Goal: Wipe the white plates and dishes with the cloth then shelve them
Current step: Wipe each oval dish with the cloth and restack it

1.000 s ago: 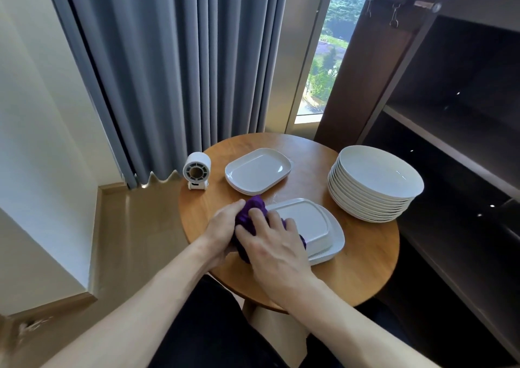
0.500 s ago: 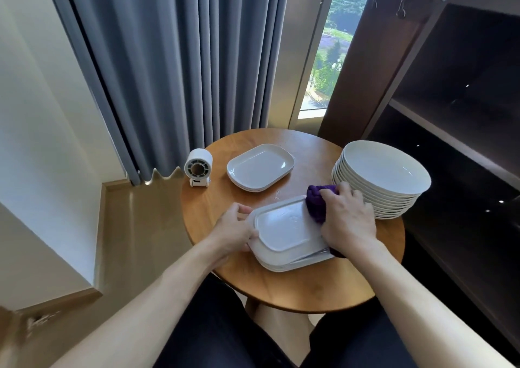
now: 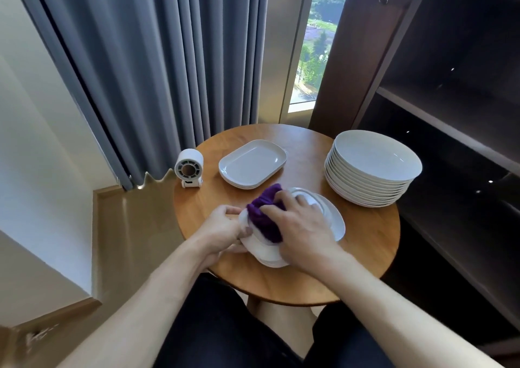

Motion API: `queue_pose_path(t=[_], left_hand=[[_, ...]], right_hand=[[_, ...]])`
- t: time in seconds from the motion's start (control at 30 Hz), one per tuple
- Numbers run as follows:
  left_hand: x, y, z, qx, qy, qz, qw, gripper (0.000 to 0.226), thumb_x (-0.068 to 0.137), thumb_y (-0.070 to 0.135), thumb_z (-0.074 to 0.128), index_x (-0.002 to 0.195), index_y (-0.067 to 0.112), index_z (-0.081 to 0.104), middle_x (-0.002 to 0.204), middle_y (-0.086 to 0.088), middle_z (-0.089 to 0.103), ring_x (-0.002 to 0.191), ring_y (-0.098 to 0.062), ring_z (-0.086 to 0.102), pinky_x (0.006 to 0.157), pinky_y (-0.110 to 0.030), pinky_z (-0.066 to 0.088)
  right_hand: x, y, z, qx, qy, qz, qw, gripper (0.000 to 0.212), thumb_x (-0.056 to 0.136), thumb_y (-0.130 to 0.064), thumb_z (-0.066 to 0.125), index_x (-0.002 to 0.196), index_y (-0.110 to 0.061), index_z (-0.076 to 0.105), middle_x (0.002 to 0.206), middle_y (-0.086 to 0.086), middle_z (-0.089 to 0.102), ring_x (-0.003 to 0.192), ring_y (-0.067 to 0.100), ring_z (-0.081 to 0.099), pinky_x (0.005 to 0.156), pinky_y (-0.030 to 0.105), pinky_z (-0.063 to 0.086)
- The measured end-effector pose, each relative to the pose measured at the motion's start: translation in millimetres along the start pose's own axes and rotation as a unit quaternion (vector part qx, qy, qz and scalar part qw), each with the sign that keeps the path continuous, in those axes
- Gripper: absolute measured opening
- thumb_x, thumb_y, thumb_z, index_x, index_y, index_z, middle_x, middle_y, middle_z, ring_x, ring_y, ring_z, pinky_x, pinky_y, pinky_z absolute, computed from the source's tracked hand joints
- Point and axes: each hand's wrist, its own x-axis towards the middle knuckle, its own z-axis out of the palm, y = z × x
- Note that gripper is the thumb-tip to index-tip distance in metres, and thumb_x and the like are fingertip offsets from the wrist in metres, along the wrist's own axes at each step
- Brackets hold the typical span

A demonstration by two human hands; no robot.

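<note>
The left hand curls its fingers and thumb round the near left edge of a white dish, apparently to keep it from sliding, while the right hand bunches the purple cloth under its bent fingers and presses it onto the dish's left part. That dish rests on a lower dish of the same shape, whose rim shows to the right, so the wiping seems to be done on top of the pile rather than in the air. Both sit at the near middle of a round wooden table. Further back lie more flat dishes, with a tall stack of round plates to the right, close to the dark shelf unit, probably placed there for an easy reach when shelving; the visible shelves hold no crockery. A small white fan stands at the table's left edge, before a grey curtain and a narrow window.
</note>
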Motion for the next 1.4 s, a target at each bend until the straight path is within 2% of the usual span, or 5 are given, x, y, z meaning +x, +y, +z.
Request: queue_pose_path(t=[0.23, 0.5, 0.87, 1.13, 1.4], left_hand=[[3, 5, 5, 0.006, -0.005, 0.004, 1.000, 0.045, 0.090, -0.006, 0.068, 0.132, 0.006, 0.057, 0.115, -0.011, 0.072, 0.100, -0.025, 0.073, 0.069, -0.036, 0.063], [1, 3, 8, 0.022, 0.023, -0.006, 0.999, 0.037, 0.091, -0.006, 0.065, 0.125, 0.008, 0.060, 0.119, -0.012, 0.070, 0.103, -0.026, 0.072, 0.068, -0.036, 0.063], [1, 0, 7, 0.033, 0.017, -0.019, 0.999, 0.035, 0.085, -0.007, 0.062, 0.116, 0.008, 0.068, 0.108, -0.012, 0.077, 0.095, -0.023, 0.073, 0.068, -0.036, 0.061], [5, -2, 0, 0.024, 0.001, -0.035, 0.999, 0.029, 0.086, -0.008, 0.062, 0.109, 0.007, 0.072, 0.102, -0.011, 0.079, 0.086, -0.020, 0.076, 0.068, -0.036, 0.061], [8, 0, -11, 0.002, 0.021, -0.066, 0.998, 0.040, 0.080, -0.010, 0.053, 0.115, -0.003, 0.070, 0.104, -0.015, 0.077, 0.079, -0.025, 0.070, 0.062, -0.033, 0.060]], right_hand=[[-35, 63, 2, -0.076, 0.027, 0.168, 0.982, 0.066, 0.081, -0.018, 0.060, 0.144, -0.031, 0.046, 0.140, 0.004, 0.041, 0.115, 0.031, 0.048, 0.084, 0.040, 0.044], [-94, 45, 16, 0.157, 0.089, 0.022, 0.983, 0.068, 0.073, -0.013, 0.077, 0.136, -0.033, 0.062, 0.134, -0.007, 0.049, 0.116, 0.019, 0.056, 0.090, 0.034, 0.053], [-99, 101, 14, 0.434, 0.254, 0.265, 0.823, 0.066, 0.078, 0.006, 0.068, 0.120, -0.044, 0.065, 0.117, -0.021, 0.059, 0.107, -0.009, 0.058, 0.093, 0.018, 0.050], [-105, 76, 37, 0.247, 0.126, 0.027, 0.960, 0.065, 0.078, -0.014, 0.080, 0.135, -0.037, 0.061, 0.143, -0.017, 0.042, 0.130, 0.009, 0.047, 0.104, 0.027, 0.046], [-104, 112, 23, 0.301, 0.121, 0.026, 0.946, 0.062, 0.078, -0.009, 0.074, 0.132, -0.039, 0.063, 0.137, -0.026, 0.049, 0.130, 0.005, 0.051, 0.103, 0.028, 0.049]])
